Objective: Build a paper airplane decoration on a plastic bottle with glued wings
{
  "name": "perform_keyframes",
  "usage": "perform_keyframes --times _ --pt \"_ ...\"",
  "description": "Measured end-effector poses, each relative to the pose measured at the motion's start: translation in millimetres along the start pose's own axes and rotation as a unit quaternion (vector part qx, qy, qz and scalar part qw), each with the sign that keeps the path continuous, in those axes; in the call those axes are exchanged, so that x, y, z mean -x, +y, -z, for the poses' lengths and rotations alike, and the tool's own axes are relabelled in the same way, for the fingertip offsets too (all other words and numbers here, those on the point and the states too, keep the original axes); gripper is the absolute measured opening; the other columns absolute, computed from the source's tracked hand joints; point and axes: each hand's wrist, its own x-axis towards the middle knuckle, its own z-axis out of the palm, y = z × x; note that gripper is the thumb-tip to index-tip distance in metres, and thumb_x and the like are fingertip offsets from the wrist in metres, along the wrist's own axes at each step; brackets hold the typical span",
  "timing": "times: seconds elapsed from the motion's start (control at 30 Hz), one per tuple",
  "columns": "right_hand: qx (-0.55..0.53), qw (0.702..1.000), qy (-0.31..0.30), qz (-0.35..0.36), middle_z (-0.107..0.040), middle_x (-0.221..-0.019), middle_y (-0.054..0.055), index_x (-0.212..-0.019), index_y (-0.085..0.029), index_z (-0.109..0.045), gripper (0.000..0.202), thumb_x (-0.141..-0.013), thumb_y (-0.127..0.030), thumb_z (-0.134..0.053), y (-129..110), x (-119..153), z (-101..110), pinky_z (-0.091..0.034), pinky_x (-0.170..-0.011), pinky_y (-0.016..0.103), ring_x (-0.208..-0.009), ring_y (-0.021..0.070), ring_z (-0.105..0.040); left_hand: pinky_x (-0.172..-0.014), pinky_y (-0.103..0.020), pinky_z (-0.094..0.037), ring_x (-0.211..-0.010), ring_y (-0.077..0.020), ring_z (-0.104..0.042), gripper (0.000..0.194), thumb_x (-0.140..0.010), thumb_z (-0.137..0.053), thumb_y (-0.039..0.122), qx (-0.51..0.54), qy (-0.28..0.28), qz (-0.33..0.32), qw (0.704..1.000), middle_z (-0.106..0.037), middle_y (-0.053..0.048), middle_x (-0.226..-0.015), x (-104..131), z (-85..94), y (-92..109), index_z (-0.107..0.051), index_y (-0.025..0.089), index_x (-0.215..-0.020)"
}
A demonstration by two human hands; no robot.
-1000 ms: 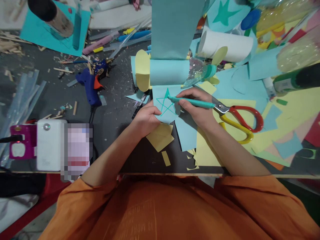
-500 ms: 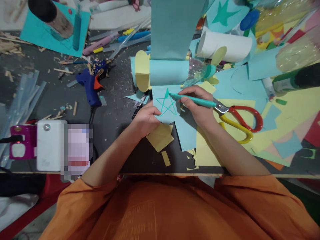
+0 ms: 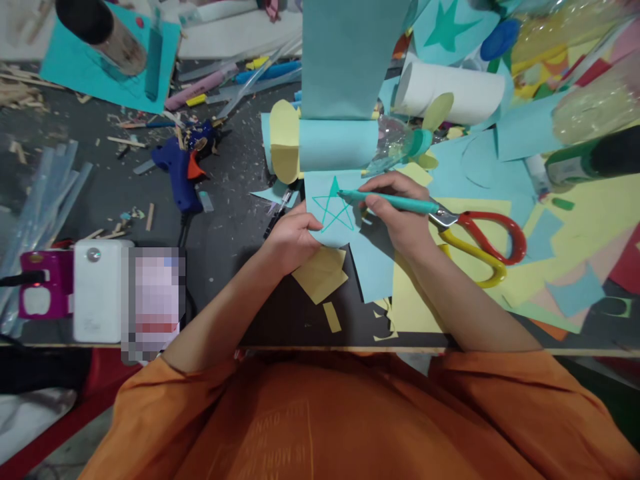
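Note:
My right hand [image 3: 400,207] is closed around a teal marker [image 3: 387,200], its tip touching a star outline [image 3: 334,208] whose top point is filled in green. The star is on the light blue paper wing [image 3: 313,183] of a model plane. With thumb and fingers, my left hand [image 3: 295,237] grips that wing's lower left edge. The plane's body [image 3: 340,143] is a clear bottle wrapped in light blue paper, with a yellow oval piece [image 3: 285,143] at its left end and a green cap [image 3: 421,142] at its right.
Scissors [image 3: 485,247] with red and yellow handles lie right of my right hand. A blue glue gun [image 3: 180,170] rests at left, near a white power bank [image 3: 103,290] and clear glue sticks [image 3: 50,193]. A white paper roll [image 3: 453,93] and paper scraps [image 3: 577,290] cover the right.
The marker and my right hand have shifted slightly right and down along the star's top point. My left hand stays in place on the wing.

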Motion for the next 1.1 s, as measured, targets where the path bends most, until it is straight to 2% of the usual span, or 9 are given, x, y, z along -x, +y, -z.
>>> perform_keyframes --times 0.13,0.37,0.5,0.63,0.8,1.0,1.1 --pt "-0.005 1.000 0.007 0.002 -0.068 -0.075 -0.002 -0.078 -0.023 -0.070 0.002 -0.079 -0.025 -0.070 1.7 -0.2 0.4 -0.050 -0.057 0.030 -0.065 0.0130 -0.063 -0.108 -0.041 -0.047 -0.130 -0.0298 -0.056 0.037 -0.057 -0.058 0.015 -0.008 -0.010 -0.009 1.000 -0.072 -0.007 -0.119 -1.6 1.7 -1.2 -0.064 0.017 -0.094" --pt "0.009 1.000 0.001 -0.001 -0.066 -0.073 -0.003 -0.079 -0.022 -0.069 0.002 -0.078 -0.021 -0.068 -0.4 0.2 -0.6 -0.048 -0.059 0.030 -0.065 0.0124 -0.060 -0.111 -0.041 -0.045 -0.130 -0.0301 -0.057 0.033 -0.054 -0.062 0.018 -0.020 -0.016 -0.026 0.999 -0.074 -0.006 -0.119 -1.7 -1.2 -0.1 -0.066 0.017 -0.087" --pt "0.012 1.000 -0.014 -0.013 -0.065 -0.069 -0.003 -0.077 -0.022 -0.070 0.002 -0.077 -0.024 -0.069 -3.1 -0.1 -1.3 -0.048 -0.058 0.029 -0.062 0.0120 -0.058 -0.109 -0.042 -0.047 -0.130 -0.0304 -0.057 0.039 -0.056 -0.059 0.015 0.009 -0.015 -0.011 1.000 -0.075 -0.007 -0.116 -0.4 -4.0 1.0 -0.067 0.017 -0.095" --pt "0.006 1.000 0.000 -0.020 -0.066 -0.069 -0.003 -0.075 -0.023 -0.070 0.003 -0.077 -0.026 -0.069 -2.4 -0.7 -0.8 -0.048 -0.056 0.029 -0.062 0.0125 -0.059 -0.109 -0.043 -0.047 -0.132 -0.0306 -0.056 0.046 -0.058 -0.057 0.012 0.001 -0.005 -0.016 1.000 -0.075 -0.007 -0.116 -0.7 -2.0 -0.4 -0.066 0.017 -0.103" --pt "0.009 1.000 0.007 -0.022 -0.066 -0.072 -0.003 -0.077 -0.024 -0.069 0.001 -0.078 -0.025 -0.069 -1.2 -1.1 -0.2 -0.050 -0.058 0.030 -0.064 0.0131 -0.061 -0.108 -0.042 -0.047 -0.132 -0.0309 -0.056 0.046 -0.058 -0.056 0.012 -0.007 0.000 -0.018 1.000 -0.074 -0.007 -0.117 -1.4 -0.1 -1.4 -0.066 0.017 -0.102" --pt "-0.002 1.000 -0.004 -0.003 -0.063 -0.066 -0.003 -0.074 -0.022 -0.069 0.004 -0.076 -0.019 -0.068 -3.0 -0.8 -1.6 -0.049 -0.058 0.030 -0.061 0.0121 -0.058 -0.106 -0.041 -0.048 -0.131 -0.0305 -0.057 0.048 -0.058 -0.055 0.012 0.016 -0.005 -0.002 1.000 -0.074 -0.007 -0.117 0.2 -6.0 1.8 -0.065 0.018 -0.105" --pt "-0.003 1.000 0.015 -0.007 -0.064 -0.067 -0.003 -0.074 -0.023 -0.069 0.004 -0.076 -0.020 -0.067 -1.8 -0.3 -1.6 -0.048 -0.056 0.029 -0.060 0.0123 -0.059 -0.109 -0.042 -0.046 -0.133 -0.0306 -0.055 0.052 -0.058 -0.056 0.012 0.030 -0.008 -0.002 1.000 -0.073 -0.008 -0.120 0.5 -4.2 0.6 -0.063 0.017 -0.109"
